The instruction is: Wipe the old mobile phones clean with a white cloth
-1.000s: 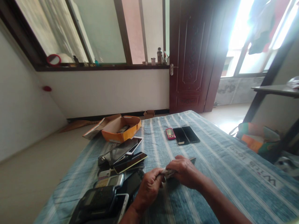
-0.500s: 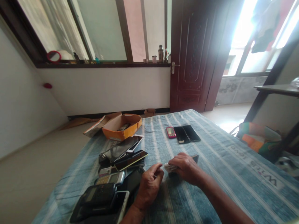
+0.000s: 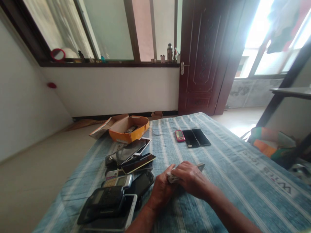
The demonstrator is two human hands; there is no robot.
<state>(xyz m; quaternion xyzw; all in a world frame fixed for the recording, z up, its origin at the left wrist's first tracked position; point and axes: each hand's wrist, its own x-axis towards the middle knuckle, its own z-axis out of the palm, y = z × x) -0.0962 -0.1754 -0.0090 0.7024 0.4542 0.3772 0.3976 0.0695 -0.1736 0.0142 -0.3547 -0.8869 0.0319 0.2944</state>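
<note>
My two hands meet over the striped blue cloth [image 3: 230, 168] near its front middle. My right hand [image 3: 193, 179] lies closed over a phone [image 3: 201, 166], whose far end pokes out past the fingers. A crumpled pale rag [image 3: 171, 177] shows between the hands. My left hand [image 3: 162, 191] is closed against the rag and the phone's near end. A pile of several phones [image 3: 126, 171] lies just left of my left hand.
A red phone [image 3: 180, 135] and two black phones [image 3: 196, 138] lie in a row farther back. An orange cardboard box [image 3: 128, 128] with its lid [image 3: 107, 126] beside it sits at the far left corner. Bags [image 3: 269, 142] lie on the floor at right, under a dark shelf.
My left hand let go half a second ago and has come back against the rag and phone. The camera view has tilted down slightly.
</note>
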